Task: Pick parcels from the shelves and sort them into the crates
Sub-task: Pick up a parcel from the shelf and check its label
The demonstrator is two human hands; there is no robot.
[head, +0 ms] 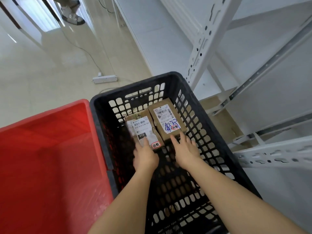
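Two brown cardboard parcels with white labels lie side by side at the far end of the black slatted crate [209, 125]. The left parcel [143, 130] bears "010" on its label; the right parcel [166, 119] has blue scribble on it. My left hand [145, 156] reaches into the crate, its fingers resting on the near end of the left parcel. My right hand [184, 147] lies with straight fingers touching the near edge of the right parcel. Neither hand grips a parcel.
A red solid-walled crate [50, 166] stands against the black one on the left. White metal shelving [253, 73] rises on the right. A white power strip [104, 79] with a cable lies on the floor beyond. Another person's feet [72, 12] show at the top.
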